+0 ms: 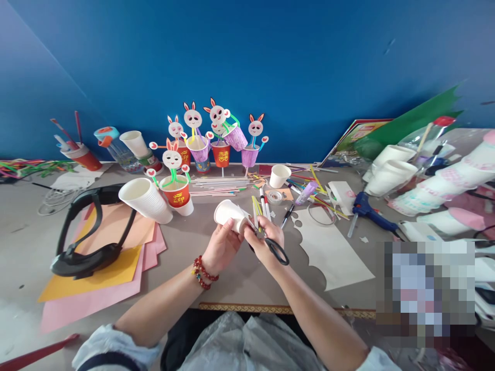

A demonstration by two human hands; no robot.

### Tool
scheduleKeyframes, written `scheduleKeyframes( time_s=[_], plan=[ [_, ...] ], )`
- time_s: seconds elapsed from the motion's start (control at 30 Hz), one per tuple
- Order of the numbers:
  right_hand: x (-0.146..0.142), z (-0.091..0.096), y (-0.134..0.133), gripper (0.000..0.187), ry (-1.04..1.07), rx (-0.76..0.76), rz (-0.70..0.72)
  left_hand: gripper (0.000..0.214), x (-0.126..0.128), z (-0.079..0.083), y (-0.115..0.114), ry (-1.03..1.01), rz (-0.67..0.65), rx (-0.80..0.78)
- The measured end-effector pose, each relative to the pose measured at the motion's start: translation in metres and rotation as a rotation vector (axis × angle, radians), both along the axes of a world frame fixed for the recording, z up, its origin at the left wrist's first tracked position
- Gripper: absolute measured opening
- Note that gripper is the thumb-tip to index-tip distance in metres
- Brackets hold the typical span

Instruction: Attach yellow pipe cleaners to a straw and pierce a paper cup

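Observation:
My left hand [225, 241] is wrapped round a white paper cup [228, 214], tipped on its side with the mouth toward the upper left. Close beside it, my right hand [266, 241] grips a pair of scissors [279, 252] whose black handle loop sticks out below the fingers. The blades point toward the base of the cup; whether they touch it I cannot tell. Just beyond the hands lie several markers [265, 202] and a black pen [287, 215].
Rabbit-faced cup figures [176, 193] stand at the back against the blue wall. Left are stacked paper cups [145, 198] and a black headset frame [91, 265] on coloured paper [91, 304]. To the right lie a scalloped white sheet [328, 252] and a blue glue gun [371, 214].

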State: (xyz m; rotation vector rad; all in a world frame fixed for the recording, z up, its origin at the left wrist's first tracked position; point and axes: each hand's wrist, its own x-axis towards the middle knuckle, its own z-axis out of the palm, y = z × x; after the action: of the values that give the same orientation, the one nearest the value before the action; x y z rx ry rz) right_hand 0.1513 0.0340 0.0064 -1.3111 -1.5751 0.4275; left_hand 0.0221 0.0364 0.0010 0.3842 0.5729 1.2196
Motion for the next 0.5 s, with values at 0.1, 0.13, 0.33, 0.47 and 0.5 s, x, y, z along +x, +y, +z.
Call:
scheduleKeyframes(
  time_s=[0.1, 0.13, 0.33, 0.47, 0.5],
  plan=[
    [-0.001, 0.000, 0.002, 0.015, 0.115, -0.112, 0.041, 0.030, 0.000, -0.003, 0.001, 0.003, 0.001, 0.018],
    [0.000, 0.000, 0.003, 0.015, 0.175, -0.154, 0.062, 0.029, 0.000, -0.003, 0.002, -0.003, 0.002, 0.027],
    [0.005, 0.003, 0.008, 0.015, 0.556, -0.186, 0.108, 0.032, -0.006, 0.003, 0.010, -0.124, 0.030, -0.023],
    [0.013, 0.005, 0.011, 0.016, 0.463, -0.046, -0.053, 0.035, -0.010, 0.005, 0.012, -0.162, -0.002, -0.082],
    [0.017, 0.006, 0.012, 0.017, 0.397, -0.025, -0.088, 0.036, -0.011, 0.005, 0.012, -0.173, -0.011, -0.084]
  ],
)
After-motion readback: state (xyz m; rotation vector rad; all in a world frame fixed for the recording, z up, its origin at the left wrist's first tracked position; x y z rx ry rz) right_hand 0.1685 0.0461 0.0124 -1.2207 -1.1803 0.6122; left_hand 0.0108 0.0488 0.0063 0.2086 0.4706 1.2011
